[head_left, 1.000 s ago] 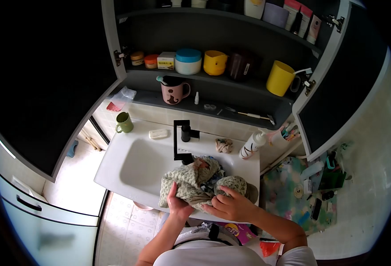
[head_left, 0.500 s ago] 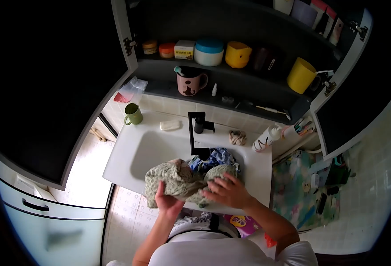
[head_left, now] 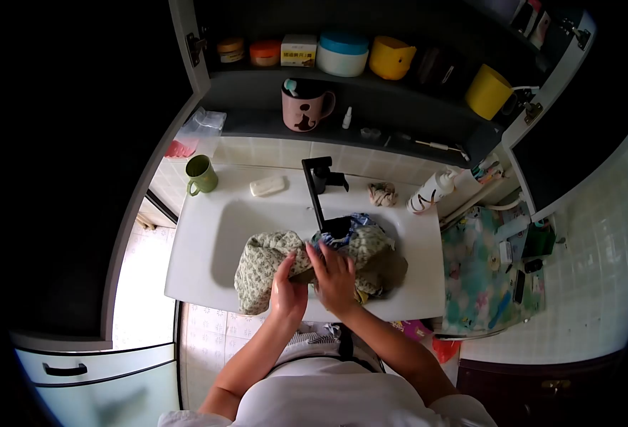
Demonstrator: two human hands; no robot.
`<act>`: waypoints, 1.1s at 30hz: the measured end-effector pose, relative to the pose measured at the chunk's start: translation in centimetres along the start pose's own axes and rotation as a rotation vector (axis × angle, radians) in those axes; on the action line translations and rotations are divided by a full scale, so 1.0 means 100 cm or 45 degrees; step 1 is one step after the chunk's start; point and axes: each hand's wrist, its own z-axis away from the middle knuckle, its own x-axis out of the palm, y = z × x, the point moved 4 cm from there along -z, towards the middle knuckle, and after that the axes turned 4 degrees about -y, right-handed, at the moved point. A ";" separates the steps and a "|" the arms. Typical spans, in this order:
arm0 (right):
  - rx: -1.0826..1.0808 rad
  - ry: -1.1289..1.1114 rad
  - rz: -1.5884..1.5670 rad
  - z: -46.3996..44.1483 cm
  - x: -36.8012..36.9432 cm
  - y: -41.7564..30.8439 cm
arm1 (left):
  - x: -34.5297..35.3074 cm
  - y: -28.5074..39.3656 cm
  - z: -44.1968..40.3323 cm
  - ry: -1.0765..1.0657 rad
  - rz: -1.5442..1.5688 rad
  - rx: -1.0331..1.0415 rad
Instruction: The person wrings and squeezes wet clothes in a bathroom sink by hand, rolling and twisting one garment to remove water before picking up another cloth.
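A patterned green-grey cloth (head_left: pixel 260 267) lies bunched over the front of the white sink (head_left: pixel 232 235). My left hand (head_left: pixel 289 288) is closed on its middle, thumb up. Close beside it, my right hand (head_left: pixel 334 277) rests against the cloth, its fingers pointing up and partly apart; whether it grips any fabric is hard to see. Blue patterned cloth (head_left: pixel 362 222) sits under the black faucet (head_left: pixel 317 188). A brownish part of the bundle (head_left: pixel 385 270) hangs to the right of my right hand.
Behind the basin stand a green mug (head_left: pixel 201 176), white soap (head_left: pixel 267 186), a crumpled scrunchie (head_left: pixel 383 193) and a white pump bottle (head_left: pixel 431 192). Above, an open cabinet holds a pink mug (head_left: pixel 301 110) and jars. A colourful mat (head_left: pixel 470 285) with small items lies at right.
My right hand has moved left, close to my left hand. The left part of the cloth shifted, and the brownish part now spreads out at right. The view has also shifted.
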 end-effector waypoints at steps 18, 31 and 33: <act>0.658 -1.120 -1.051 -0.037 0.063 0.016 | -0.042 0.036 -0.049 0.022 -0.177 -0.088; 1.001 -1.491 -1.898 -0.038 0.078 -0.006 | -0.045 0.047 -0.067 -0.143 -0.111 -0.231; 1.005 -1.623 -2.005 -0.021 0.100 0.000 | -0.041 0.047 -0.073 -0.186 -0.082 -0.253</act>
